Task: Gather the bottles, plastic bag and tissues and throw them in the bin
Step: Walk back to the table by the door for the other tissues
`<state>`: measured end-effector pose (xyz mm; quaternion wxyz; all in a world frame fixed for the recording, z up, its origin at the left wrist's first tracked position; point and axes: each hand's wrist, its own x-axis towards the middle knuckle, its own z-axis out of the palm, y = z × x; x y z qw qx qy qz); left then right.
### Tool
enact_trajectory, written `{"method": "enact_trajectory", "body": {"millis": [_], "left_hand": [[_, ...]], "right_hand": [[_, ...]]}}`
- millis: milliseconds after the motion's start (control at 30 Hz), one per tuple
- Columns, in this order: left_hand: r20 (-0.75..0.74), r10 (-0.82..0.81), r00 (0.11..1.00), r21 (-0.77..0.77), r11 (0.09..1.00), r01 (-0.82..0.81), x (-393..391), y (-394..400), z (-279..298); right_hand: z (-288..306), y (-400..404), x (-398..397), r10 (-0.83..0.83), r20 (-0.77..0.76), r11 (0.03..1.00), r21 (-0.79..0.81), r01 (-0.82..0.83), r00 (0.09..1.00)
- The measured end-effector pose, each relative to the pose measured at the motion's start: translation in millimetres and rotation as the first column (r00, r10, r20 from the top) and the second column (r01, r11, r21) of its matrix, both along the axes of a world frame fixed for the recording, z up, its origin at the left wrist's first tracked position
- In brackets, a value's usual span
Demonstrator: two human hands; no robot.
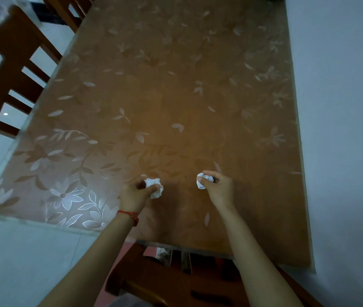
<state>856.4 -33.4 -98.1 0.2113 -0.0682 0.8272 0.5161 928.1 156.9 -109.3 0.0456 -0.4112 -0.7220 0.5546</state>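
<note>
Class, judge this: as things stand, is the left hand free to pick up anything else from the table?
Probably not: the left hand already grips a crumpled tissue, so its fingers are occupied, though nothing on the table blocks its way.

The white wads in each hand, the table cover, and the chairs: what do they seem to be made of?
Left wad and right wad: probably tissue paper, matte, crumpled. Table cover: seemingly clear glossy plastic over floral fabric, with glare. Chairs: likely reddish-brown varnished wood, slatted.
</note>
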Motion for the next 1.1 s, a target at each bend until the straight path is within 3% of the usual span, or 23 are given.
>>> {"method": "enact_trajectory", "body": {"millis": [300, 533, 867, 1100], "left_hand": [[-0.094, 0.200, 0.975, -0.010, 0.979, -0.202, 14, -49, 26], [-0.082, 0.389, 0.918, 0.105, 0.919, -0.380, 37, -95, 50], [-0.063, 0.688, 0.723, 0.189, 0.720, -0.668, 90, -220, 55], [-0.042, 0.841, 0.539, 0.206, 0.535, -0.819, 150, -326, 45]], "right_hand": [[30, -30, -12, 0.214, -0.108, 0.974, -0.058, -0.221, 0.971], [52, -81, -29, 0.400, -0.143, 0.909, -0.066, -0.412, 0.905], [67, -222, -44, 0.645, -0.156, 0.748, -0.076, -0.660, 0.749], [68, -346, -22, 0.838, -0.156, 0.526, -0.024, -0.850, 0.523]]}}
